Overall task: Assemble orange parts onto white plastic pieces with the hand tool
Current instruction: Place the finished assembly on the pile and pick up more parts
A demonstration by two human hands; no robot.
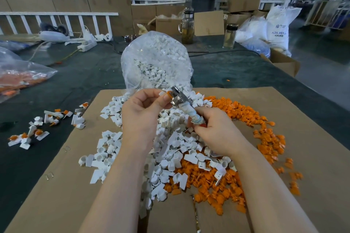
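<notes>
- Hands meet above the cardboard sheet (312, 138): the left hand (141, 112) pinches a white piece with an orange part (167, 93) between thumb and fingers, and the right hand (214, 130) grips the wrapped handle of the hand tool (186, 108).
- Metal head of the tool touches the orange part, so I judge one joining is in progress now.
- Tool handle looks bound in worn cloth or tape; the head is shiny metal.
- White pieces (166, 149) lie in a big heap on the cardboard, under the hands; they are small, hard plastic, with a round cup and a flat tab.
- Orange parts (265, 130) lie on the right side of the cardboard, small and glossy.
- Finished pieces (37, 128), white with orange, lie left of the cardboard on the dark cloth; only a small group.
- Clear bag (157, 58) behind the cardboard holds many more white pieces, so most work is left, I think.
</notes>
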